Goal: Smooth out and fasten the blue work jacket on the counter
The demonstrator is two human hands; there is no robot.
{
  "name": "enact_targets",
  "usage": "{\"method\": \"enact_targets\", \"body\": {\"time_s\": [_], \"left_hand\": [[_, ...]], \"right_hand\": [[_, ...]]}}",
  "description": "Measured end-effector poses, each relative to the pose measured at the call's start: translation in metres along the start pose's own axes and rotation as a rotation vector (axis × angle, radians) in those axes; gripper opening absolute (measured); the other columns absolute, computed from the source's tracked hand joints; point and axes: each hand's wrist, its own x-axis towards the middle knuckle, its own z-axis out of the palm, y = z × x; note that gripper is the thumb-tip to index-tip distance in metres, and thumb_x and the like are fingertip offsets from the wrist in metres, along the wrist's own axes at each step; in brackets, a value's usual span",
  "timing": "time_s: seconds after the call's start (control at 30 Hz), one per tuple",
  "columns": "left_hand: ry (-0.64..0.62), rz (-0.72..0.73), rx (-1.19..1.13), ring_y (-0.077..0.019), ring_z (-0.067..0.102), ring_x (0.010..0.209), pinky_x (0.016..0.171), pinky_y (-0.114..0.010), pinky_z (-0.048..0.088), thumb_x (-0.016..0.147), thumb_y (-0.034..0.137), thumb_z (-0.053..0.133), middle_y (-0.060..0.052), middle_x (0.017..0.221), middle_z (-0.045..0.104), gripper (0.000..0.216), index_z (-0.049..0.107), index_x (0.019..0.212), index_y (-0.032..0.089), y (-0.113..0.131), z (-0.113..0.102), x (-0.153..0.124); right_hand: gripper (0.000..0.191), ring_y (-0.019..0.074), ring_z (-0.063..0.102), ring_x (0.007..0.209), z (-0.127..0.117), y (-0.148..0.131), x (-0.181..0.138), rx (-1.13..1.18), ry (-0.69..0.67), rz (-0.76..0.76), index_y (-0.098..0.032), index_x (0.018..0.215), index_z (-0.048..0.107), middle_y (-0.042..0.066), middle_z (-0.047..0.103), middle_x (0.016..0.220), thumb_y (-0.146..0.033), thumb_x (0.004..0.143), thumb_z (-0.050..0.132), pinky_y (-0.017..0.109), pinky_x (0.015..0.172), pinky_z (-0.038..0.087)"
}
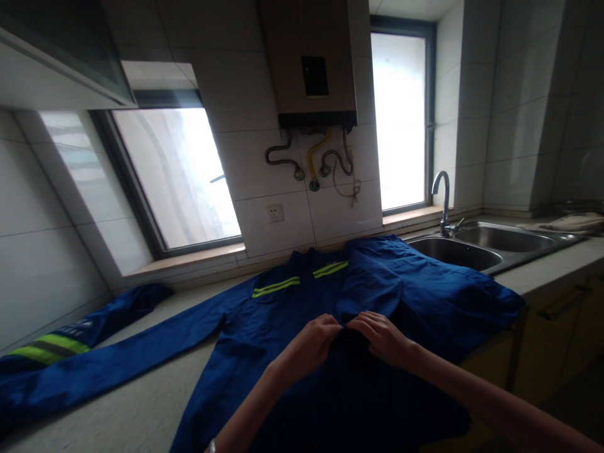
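Observation:
A blue work jacket [278, 324] with yellow-green stripes across its chest is spread over the countertop, collar toward the wall. One sleeve stretches far to the left. At the middle of its front, my left hand [314, 343] and my right hand [380, 336] meet, fingertips almost touching. Both pinch the jacket's front edge, with the cloth slightly raised between them. Whether a button or zip lies under the fingers is hidden. The lower part of the jacket hangs in shadow toward me.
A steel double sink [504, 239] with a curved faucet [442, 201] stands at the right, close to the jacket. More blue cloth with a bright stripe [51, 348] lies at the left. A water heater [309, 63] with hoses hangs on the wall above a socket [274, 213].

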Motion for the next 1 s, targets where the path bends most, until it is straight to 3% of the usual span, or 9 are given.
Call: {"method": "enact_targets", "body": {"time_s": [0.73,0.87,1.0], "left_hand": [[-0.023,0.020,0.116,-0.0153,0.055,0.086,0.078,-0.024,0.042,0.084,0.006,0.033,-0.005,0.090,0.059,0.032,0.063,0.089,0.017,0.007,-0.002,0.000],[-0.034,0.030,0.124,-0.0149,0.055,0.084,0.076,-0.024,0.041,0.085,0.007,0.034,-0.005,0.088,0.059,0.030,0.062,0.086,0.016,0.005,-0.002,0.000],[-0.007,0.020,0.119,-0.0146,0.055,0.083,0.075,-0.024,0.041,0.086,0.008,0.032,-0.005,0.087,0.058,0.031,0.063,0.084,0.016,0.004,0.000,0.000]], "right_hand": [[0.049,0.0197,0.054,0.090,-0.011,-0.003,0.000,0.045,0.037,-0.044,-0.012,0.121,0.050,0.011,0.059,0.097,-0.006,0.075,0.035,0.035,0.079,0.048],[0.053,0.0185,0.054,0.087,-0.008,-0.001,0.001,0.117,0.027,-0.020,-0.015,0.120,0.051,0.009,0.059,0.096,-0.002,0.071,0.036,0.033,0.077,0.048],[0.049,0.0179,0.052,0.098,-0.007,-0.004,0.007,0.174,0.019,0.093,-0.018,0.116,0.054,0.009,0.055,0.109,0.000,0.073,0.039,0.032,0.083,0.046]]}}
